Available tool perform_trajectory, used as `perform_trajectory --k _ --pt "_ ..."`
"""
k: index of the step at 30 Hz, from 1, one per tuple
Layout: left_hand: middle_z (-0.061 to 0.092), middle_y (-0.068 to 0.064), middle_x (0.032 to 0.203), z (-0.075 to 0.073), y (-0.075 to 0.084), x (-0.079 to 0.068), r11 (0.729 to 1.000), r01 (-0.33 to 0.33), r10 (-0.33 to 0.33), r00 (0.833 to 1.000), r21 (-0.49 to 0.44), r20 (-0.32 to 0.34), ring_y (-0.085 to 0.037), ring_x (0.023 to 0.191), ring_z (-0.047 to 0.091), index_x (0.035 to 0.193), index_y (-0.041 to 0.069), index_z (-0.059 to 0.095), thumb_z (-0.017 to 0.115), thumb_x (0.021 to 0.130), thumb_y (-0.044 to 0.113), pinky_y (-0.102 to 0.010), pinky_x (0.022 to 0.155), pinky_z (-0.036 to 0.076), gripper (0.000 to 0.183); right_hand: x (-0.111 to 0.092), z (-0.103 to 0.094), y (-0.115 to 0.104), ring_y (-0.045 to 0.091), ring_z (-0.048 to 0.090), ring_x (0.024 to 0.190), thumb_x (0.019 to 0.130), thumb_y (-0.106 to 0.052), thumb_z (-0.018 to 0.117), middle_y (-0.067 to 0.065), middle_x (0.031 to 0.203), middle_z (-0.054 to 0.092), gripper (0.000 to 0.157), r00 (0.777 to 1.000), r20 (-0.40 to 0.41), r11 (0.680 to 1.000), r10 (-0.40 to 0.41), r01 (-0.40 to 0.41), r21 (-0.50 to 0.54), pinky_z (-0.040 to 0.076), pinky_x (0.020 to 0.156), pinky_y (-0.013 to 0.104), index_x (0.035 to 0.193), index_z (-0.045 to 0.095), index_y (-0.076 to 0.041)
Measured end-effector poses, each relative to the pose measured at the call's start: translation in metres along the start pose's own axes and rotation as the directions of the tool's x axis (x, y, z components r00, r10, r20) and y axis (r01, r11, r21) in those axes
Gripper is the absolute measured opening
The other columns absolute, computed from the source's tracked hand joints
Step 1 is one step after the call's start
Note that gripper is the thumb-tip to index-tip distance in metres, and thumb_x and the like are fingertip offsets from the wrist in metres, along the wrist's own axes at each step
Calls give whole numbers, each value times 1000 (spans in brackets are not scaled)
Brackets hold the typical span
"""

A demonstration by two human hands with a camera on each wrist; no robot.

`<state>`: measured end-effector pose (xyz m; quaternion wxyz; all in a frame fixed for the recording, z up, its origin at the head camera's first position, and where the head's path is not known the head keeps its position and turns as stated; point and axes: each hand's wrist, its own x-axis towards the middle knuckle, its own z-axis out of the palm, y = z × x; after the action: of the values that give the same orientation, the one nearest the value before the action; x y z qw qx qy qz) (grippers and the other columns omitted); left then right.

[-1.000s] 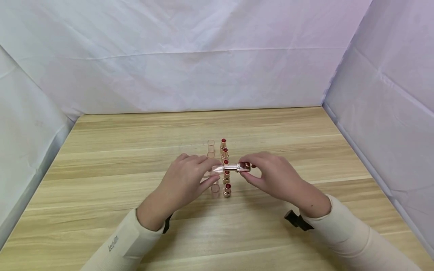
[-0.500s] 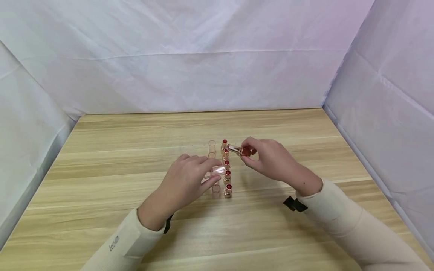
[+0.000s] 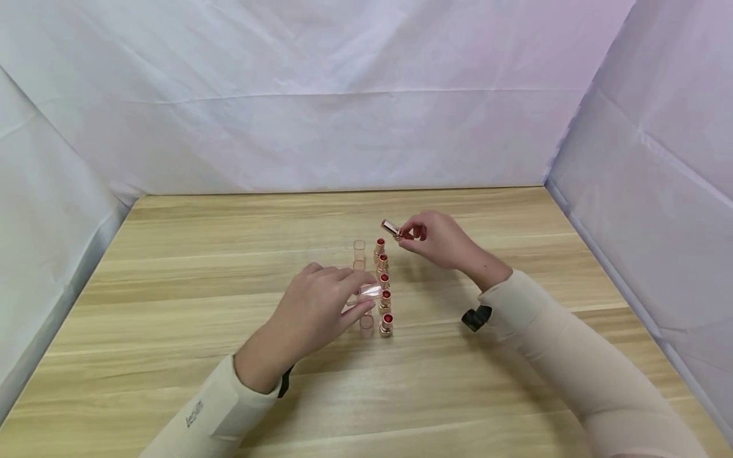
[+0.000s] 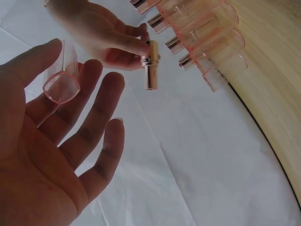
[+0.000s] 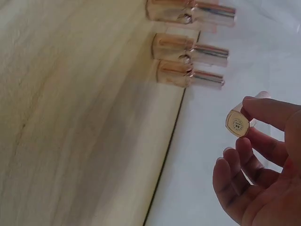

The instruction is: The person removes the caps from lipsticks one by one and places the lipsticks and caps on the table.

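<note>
My left hand (image 3: 317, 305) pinches a clear pinkish lipstick cap (image 4: 62, 77) between thumb and fingers, lying sideways over the row of caps. My right hand (image 3: 438, 242) holds an uncapped rose-gold lipstick (image 3: 391, 228) by its base, tilted, beyond the far end of the rows. In the right wrist view a round label shows on the base (image 5: 237, 124) of that lipstick. Several open lipsticks (image 3: 387, 324) with red tips stand upright in a line on the table. To their left runs a line of clear caps (image 3: 366, 324), partly hidden by my left hand.
The wood-grain table (image 3: 200, 254) carries both rows near its middle. White cloth walls (image 3: 343, 127) stand behind it and at both sides. A black strap (image 3: 476, 318) sticks out under my right sleeve.
My right hand has drawn the lipstick out of line with the left hand's cap and carried it away toward the back of the table. The left hand stays nearly still with its cap.
</note>
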<state>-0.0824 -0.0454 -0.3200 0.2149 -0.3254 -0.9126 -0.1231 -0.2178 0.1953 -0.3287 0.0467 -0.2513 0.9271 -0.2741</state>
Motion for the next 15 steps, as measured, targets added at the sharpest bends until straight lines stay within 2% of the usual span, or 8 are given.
perform_trajectory --k 6,15 --pt "75 10 86 1 -1 -1 1000 2 -2 1000 6 -6 -12 77 71 110 21 71 80 85 35 -34 71 51 30 17 10 9 20 59 79 90 -18 75 5 87 67 13 999 40 1000 21 -22 17 47 67 31 101 73 -11" --pt "75 9 88 2 -2 0 1000 8 -8 1000 0 -7 -12 79 73 110 22 72 79 85 35 -34 71 52 29 32 24 18 19 64 80 89 -17 76 6 90 72 12 996 76 999 51 -51 -2 51 71 33 98 72 -11"
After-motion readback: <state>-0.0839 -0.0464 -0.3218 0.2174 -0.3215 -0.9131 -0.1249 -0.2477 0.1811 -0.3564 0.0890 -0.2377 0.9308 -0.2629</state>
